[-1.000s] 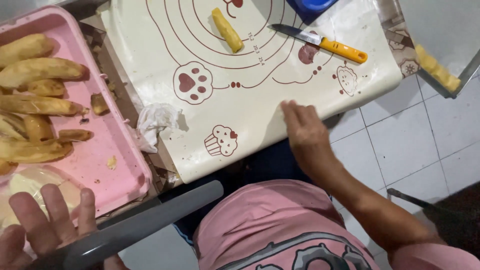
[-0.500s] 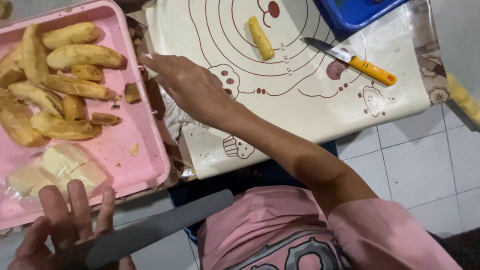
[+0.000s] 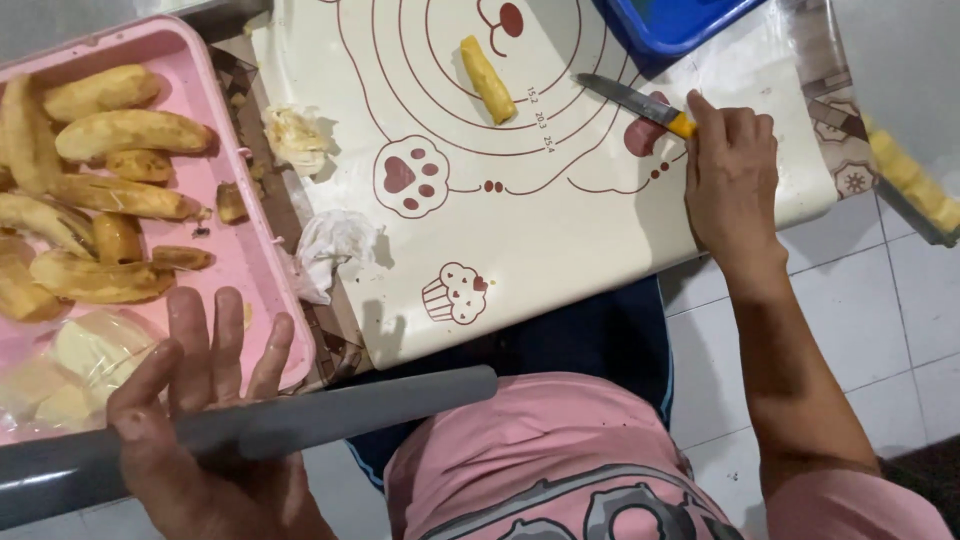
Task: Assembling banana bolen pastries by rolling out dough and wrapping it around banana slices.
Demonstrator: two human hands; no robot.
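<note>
Closest to the person, the left hand [image 3: 200, 420] lies over a long grey pipe-like rod [image 3: 330, 415], thumb under it and fingers spread flat across the top, reaching onto the rim of the pink tray [image 3: 255, 265]; that grip looks loose, pinning the rod more than clamping it. Through the tray's near corner show pale wrapped slabs [image 3: 85, 355], and farther in lie golden fried banana pieces [image 3: 110, 195], piled together as if set aside in one batch. Just beside the tray, a crumpled tissue [image 3: 335, 245] sits on the edge of the cream baking mat [image 3: 560, 240], which covers the desk so that food stays off the bare top. On the other side, the right hand [image 3: 735, 175] is closed on the yellow handle of a knife [image 3: 640, 103], the blade pointing away toward a single rolled yellow stick [image 3: 488, 80] lying apart near the mat's middle. Beyond it is the corner of a blue tub [image 3: 680, 25].
</note>
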